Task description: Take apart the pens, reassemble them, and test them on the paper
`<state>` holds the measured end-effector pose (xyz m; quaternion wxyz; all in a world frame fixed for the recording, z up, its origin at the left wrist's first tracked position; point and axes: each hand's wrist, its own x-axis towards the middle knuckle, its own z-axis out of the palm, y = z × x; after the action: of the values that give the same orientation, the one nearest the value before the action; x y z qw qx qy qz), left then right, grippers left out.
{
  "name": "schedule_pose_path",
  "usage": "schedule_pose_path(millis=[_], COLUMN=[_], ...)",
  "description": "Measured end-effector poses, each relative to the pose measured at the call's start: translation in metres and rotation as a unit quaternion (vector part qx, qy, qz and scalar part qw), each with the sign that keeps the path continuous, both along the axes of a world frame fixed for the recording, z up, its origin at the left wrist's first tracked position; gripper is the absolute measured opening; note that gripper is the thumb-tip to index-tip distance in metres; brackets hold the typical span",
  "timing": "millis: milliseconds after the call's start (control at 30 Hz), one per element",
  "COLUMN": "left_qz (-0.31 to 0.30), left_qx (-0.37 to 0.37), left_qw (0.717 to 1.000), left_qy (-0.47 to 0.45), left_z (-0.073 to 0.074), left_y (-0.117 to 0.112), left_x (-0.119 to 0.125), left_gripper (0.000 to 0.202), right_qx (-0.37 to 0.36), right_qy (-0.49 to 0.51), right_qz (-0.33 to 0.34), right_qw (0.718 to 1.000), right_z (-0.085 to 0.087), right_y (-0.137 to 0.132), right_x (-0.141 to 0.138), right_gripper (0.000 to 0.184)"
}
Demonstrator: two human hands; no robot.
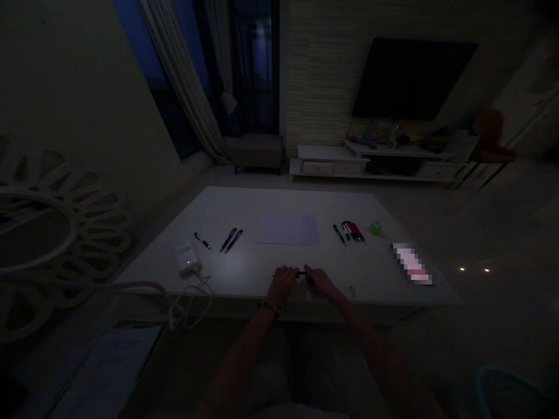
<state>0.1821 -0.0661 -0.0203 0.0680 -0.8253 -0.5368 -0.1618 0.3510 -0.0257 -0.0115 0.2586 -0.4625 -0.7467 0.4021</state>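
Dark pen (287, 274): it lies across from left to right, at lower middle of the frame.
Fingers: my left hand (283, 286) is closed on it; my right hand (320, 282) touches its right end, grip I cannot tell.
Around: white table (244, 273) edge just below; sheet of paper (288, 230) farther up.

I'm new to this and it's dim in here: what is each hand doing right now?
Left hand: closed, holding a dark pen.
Right hand: at the pen's other end; too dim to tell whether it grips.
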Motion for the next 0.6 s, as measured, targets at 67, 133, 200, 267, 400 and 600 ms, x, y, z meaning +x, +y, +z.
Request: schedule_pose_path(millis=[67,133,200,267,400,600], left_qz=[-0.002,-0.008,-0.009,-0.006,-0.019,-0.033], left_qx=[0.003,0.006,0.007,0.007,0.01,0.011], left_qw=[1.0,1.0,1.0,1.0,1.0,0.999], left_qy=[-0.002,-0.001,-0.003,-0.009,-0.015,-0.025], left_z=[-0.001,-0.002,-0.002,-0.001,-0.001,-0.005], left_y=[0.0,0.0,0.0,0.0,0.0,0.0], left_x=[0.0,0.001,0.001,0.001,0.001,0.0], left_gripper=[0.024,0.024,0.023,0.022,0.022,0.025], right_qx=[-0.007,0.011,-0.001,-0.027,-0.015,-0.009], right_qy=[0.035,0.053,0.051,0.038,0.026,0.053], right_qz=[-0.013,-0.012,-0.007,0.002,0.019,-0.019], right_qw=[0.999,0.998,0.999,0.999,0.999,0.998], right_z=[0.002,0.004,0.006,0.008,0.011,0.006], right_y=[-0.001,-0.001,-0.001,0.0,0.0,-0.004], right_x=[0.002,0.004,0.005,0.006,0.009,0.003], right_gripper=[0.043,0.038,0.039,0.043,0.043,0.047])
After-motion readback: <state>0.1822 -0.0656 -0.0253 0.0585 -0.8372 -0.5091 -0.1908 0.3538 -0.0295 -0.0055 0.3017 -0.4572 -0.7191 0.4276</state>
